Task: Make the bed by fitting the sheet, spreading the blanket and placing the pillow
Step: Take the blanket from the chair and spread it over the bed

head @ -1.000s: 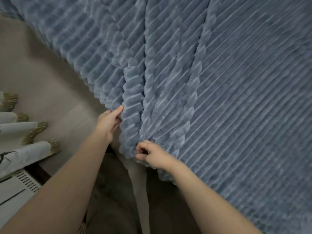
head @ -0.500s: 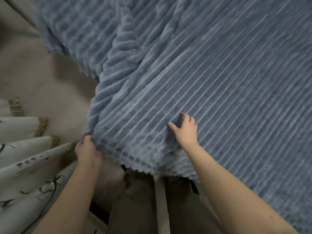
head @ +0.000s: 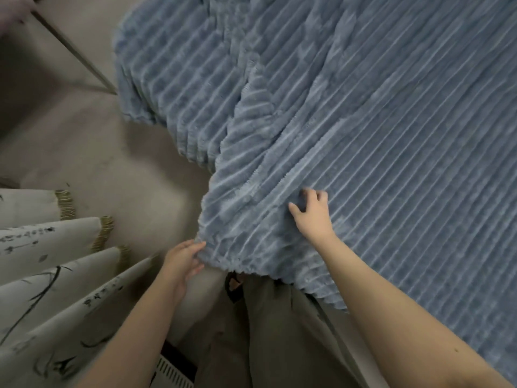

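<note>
Blue ribbed plush, the blanket [head: 377, 135] now covers nearly the whole bed and drapes over its near-left corner. A second ago both hands were down at the hem on that corner, pinching a bunched vertical fold; half a second ago the right hand had come up onto the top surface and the left had taken the corner edge. Now the fold is largely pulled out, though a diagonal ridge of overlapped cloth runs from the corner up towards the far edge, and a second layer hangs lower along the left side. I judge the spreading step to be well along but not finished: that ridge wants smoothing, and no pillow or sheet shows in view.

The left hand [head: 183, 260] is at the corner's lowest point, its fingertips [head: 200, 246] touching the blanket's hanging edge; whether they pinch it or merely press against it I cannot tell, as the cloth hides the contact. The right hand [head: 313, 214] rests on top of the bed just inside the near edge, fingers curled and digging into the pile, thumb out to the left, seemingly gathering a small tuck of the blanket.

Pale curtains [head: 50, 264] with fringed hems hang to the left over a beige floor [head: 98, 152].
</note>
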`<move>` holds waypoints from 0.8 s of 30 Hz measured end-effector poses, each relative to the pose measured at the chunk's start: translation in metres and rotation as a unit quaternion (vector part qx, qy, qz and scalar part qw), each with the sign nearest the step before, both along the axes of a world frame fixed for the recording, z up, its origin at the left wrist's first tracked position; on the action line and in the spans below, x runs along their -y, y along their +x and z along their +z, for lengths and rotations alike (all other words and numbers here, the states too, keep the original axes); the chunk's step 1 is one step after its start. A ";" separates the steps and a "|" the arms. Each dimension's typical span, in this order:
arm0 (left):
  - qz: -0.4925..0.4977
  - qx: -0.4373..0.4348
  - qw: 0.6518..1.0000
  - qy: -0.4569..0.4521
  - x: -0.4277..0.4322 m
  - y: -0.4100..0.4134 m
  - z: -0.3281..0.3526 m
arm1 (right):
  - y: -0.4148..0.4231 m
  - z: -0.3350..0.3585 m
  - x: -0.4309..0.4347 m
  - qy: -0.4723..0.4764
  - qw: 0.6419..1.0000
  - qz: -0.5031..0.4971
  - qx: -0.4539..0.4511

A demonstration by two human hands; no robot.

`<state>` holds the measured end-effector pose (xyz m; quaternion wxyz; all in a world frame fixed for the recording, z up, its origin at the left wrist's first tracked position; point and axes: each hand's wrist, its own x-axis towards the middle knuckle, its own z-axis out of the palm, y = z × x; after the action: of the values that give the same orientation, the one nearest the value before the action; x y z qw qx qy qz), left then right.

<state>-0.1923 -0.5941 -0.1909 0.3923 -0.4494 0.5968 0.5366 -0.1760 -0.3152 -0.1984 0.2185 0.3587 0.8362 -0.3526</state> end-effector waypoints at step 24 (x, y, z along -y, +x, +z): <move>-0.207 -0.187 0.946 -0.163 -0.028 -0.294 -0.007 | -0.249 0.019 0.060 -0.229 0.972 0.005 0.058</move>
<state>-0.4863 -0.5662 -0.1979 0.2974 -0.2650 0.8189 0.4133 -0.4251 -0.3755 -0.1795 0.3442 0.3149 0.7209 -0.5125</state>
